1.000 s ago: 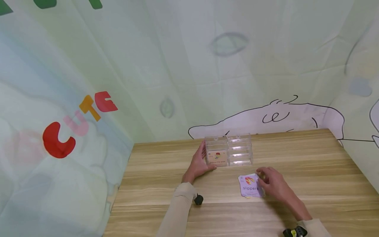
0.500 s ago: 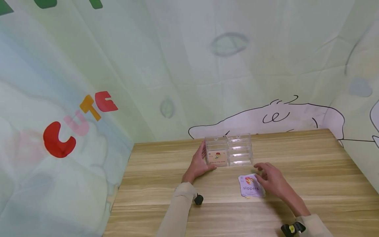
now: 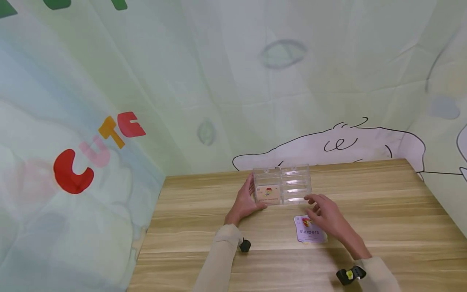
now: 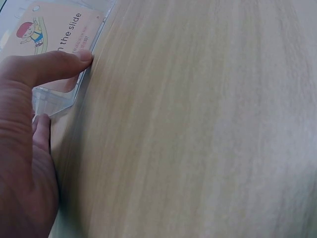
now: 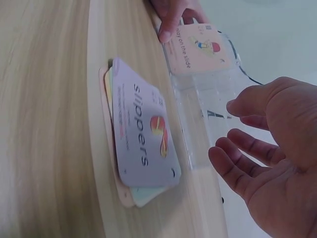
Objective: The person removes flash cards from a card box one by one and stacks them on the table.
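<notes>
A clear plastic case (image 3: 295,183) with compartments lies near the table's back edge, an orange "slide" card (image 3: 268,194) in its lower left part. The left hand (image 3: 243,205) grips the case's left side, its thumb over the front edge; in the left wrist view the left hand (image 4: 25,114) has its thumb on that edge by the card. A loose pile of cards, purple "slippers" card (image 5: 141,131) on top, lies in front of the case. The right hand (image 3: 330,217) hovers over the pile's right side, holding nothing; the right wrist view shows the right hand (image 5: 282,148) with fingers relaxed and apart.
The wood-grain table (image 3: 189,227) reaches back to a printed cloth backdrop (image 3: 233,81) with cartoon drawings and coloured letters. A dark device (image 3: 245,245) is at the left cuff, and another dark device (image 3: 350,275) at the right wrist.
The right hand has moved left and slightly away from the wearer, from the pile's right edge toward the case's lower right corner. The left hand, case and cards have stayed in place.
</notes>
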The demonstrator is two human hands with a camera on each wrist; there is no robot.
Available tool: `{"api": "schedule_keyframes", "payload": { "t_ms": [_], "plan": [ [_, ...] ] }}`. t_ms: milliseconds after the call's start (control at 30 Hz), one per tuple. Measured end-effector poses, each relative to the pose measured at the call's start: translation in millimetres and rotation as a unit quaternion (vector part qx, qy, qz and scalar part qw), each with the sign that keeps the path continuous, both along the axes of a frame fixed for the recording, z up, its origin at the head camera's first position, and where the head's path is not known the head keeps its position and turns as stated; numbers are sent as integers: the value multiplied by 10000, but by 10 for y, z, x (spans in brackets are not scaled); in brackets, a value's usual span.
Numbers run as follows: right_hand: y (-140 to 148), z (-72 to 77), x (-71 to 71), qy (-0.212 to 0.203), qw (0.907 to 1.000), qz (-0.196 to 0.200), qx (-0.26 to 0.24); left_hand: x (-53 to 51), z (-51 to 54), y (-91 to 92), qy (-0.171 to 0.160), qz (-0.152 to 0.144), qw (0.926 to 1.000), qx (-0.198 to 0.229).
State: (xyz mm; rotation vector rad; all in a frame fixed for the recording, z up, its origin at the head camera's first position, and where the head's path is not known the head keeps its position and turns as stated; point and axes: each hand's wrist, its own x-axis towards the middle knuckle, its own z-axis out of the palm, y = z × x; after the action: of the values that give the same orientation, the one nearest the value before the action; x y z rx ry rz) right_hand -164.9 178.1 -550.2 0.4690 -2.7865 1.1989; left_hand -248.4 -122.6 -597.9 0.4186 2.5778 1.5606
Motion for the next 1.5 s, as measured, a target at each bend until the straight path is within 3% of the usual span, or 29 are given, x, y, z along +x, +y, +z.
{"api": "schedule_keyframes", "payload": {
  "t_ms": [1000,1500],
  "plan": [
    [-544,33,-268,-259,9964,233,-774,6,-17,-1,-3,10,10000,24],
    [-664,-65,-380,-446,9926,192,-1118,-9,-18,7,-82,54,9999,-58]
  ]
}}
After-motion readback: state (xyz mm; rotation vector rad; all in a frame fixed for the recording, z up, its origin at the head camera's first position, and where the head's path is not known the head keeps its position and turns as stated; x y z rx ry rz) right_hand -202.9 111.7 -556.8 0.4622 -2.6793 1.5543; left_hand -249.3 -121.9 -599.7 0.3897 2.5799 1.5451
